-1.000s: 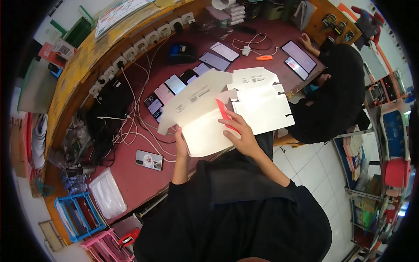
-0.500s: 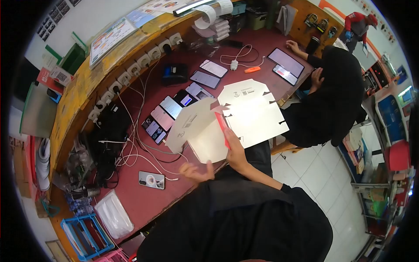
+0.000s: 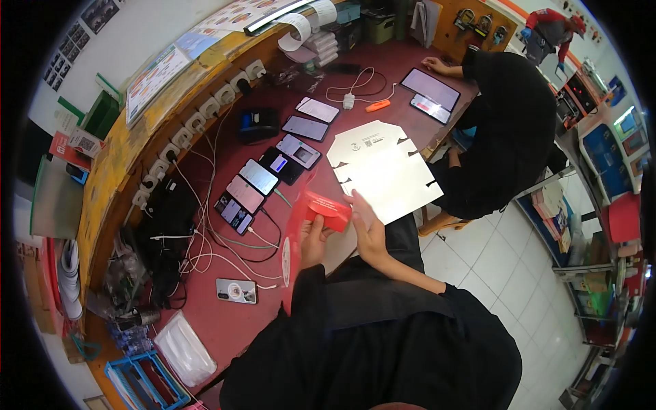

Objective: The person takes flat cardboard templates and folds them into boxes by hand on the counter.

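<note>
A card folder, white inside and red outside, is held over the desk's front edge and my lap. Its white panel (image 3: 386, 174) carries small print and dark notches along its sides. To the left, the red side (image 3: 326, 210) faces me, with a small flap and a long part reaching down beside my wrist. My left hand (image 3: 314, 240) is closed on the red part, thumb on the flap. My right hand (image 3: 370, 236) grips the folder near its middle, fingers upright beside the flap's right edge. Part of the folder is hidden behind my hands.
Several phones (image 3: 258, 176) lie on the red desk (image 3: 205, 328) among charging cables. A grey phone (image 3: 236, 290) lies nearer me. A black-sleeved person (image 3: 509, 137) sits on the right beside a tablet (image 3: 432, 89). Power sockets (image 3: 195, 123) line the desk's back ledge.
The left panel has swung round, so its red outside now shows instead of white. My left hand has moved up and taken hold of the red part. The seated person's lower hand has dropped.
</note>
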Available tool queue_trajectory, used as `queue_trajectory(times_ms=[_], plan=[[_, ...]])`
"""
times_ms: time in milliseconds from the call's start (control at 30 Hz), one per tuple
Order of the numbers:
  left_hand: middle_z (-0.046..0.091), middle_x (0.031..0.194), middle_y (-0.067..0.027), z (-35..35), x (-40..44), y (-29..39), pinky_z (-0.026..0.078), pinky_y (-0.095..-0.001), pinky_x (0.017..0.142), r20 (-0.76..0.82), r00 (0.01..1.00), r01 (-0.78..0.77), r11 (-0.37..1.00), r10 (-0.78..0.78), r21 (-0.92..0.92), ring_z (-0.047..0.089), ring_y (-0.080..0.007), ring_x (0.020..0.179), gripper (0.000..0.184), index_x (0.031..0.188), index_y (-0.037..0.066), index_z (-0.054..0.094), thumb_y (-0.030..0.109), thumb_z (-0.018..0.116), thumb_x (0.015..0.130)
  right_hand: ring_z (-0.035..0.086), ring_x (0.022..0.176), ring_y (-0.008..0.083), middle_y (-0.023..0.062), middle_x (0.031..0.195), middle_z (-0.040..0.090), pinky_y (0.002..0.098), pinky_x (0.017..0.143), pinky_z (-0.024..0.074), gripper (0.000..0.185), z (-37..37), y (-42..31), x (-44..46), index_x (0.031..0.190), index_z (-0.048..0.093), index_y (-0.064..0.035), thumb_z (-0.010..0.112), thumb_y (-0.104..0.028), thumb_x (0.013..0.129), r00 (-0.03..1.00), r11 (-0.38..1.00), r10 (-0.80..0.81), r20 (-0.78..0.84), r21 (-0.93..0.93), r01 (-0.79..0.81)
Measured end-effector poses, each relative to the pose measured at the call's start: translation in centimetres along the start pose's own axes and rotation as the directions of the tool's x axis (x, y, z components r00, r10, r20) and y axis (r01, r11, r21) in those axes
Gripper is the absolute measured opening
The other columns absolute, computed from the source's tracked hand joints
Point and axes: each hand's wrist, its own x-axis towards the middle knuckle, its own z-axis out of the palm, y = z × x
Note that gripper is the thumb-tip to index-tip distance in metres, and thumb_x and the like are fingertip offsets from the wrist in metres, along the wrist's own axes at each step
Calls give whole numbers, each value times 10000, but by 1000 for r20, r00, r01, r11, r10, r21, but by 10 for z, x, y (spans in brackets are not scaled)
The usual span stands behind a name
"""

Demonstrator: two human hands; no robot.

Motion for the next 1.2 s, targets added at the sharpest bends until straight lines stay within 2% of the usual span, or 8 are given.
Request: queue_trajectory(times_ms=[100,300,500,700,800,900,1000,1200], plan=[[628,1084,-80,11,-4,5,523,-288,810,-6,997,-78,994,79,77,625,-156,947,252,1174,26,558,146,543,954,491,1182,362,195,1368,428,380,962,423,528,-6,-10,7,1290,568,-157,685,-237,782,866,803,-347,359,-363,472],[623,1086,-68,21,-3,4,495,-278,838,-25,980,-193,978,196,78,603,-136,965,246,1163,20,565,149,545,954,511,1096,326,142,1368,447,394,903,445,531,-11,-32,24,1248,603,-229,682,-394,749,761,638,-393,516,-443,630],[603,1122,-72,19,-1,2,493,-267,841,-24,988,-151,987,150,-57,593,-135,986,240,1172,14,548,134,519,965,480,1100,321,154,1347,476,404,951,382,422,-12,-22,31,1130,688,-186,628,-446,803,761,767,-405,506,-266,584],[558,1190,-104,46,-5,-1,504,-263,832,-117,983,-141,990,140,2,593,-154,1013,286,1244,1,472,97,457,975,460,1086,318,170,1297,464,419,924,357,503,8,-21,26,1250,598,-138,634,-392,817,869,613,-386,308,-619,492],[582,1167,-100,51,-12,13,499,-261,824,-137,990,-83,953,44,-292,601,-149,990,287,1225,-20,492,115,466,974,463,1011,314,154,1204,473,427,891,356,579,13,-24,20,1340,492,-98,647,-287,816,897,506,-344,278,-750,426],[613,1128,-99,27,-8,8,497,-268,813,-20,998,-55,988,58,146,612,-143,960,288,1197,-33,524,147,462,980,473,1002,296,137,1178,454,410,865,362,599,7,-22,10,1363,433,-61,609,-286,837,916,607,-262,303,-687,400],[635,1081,-92,4,-11,16,493,-272,799,-21,988,156,974,-155,166,613,-125,929,277,1164,-30,558,155,465,981,477,1000,277,151,1146,462,378,843,386,553,-4,-7,17,1341,413,-3,562,-258,874,984,935,-106,146,-323,149],[621,988,-88,-7,-37,35,492,-258,757,65,882,397,811,-466,430,621,-129,861,250,1149,-18,508,120,513,941,513,715,179,70,799,521,300,671,417,277,-30,-7,47,1080,666,-52,537,-248,933,835,890,186,518,-449,80]])
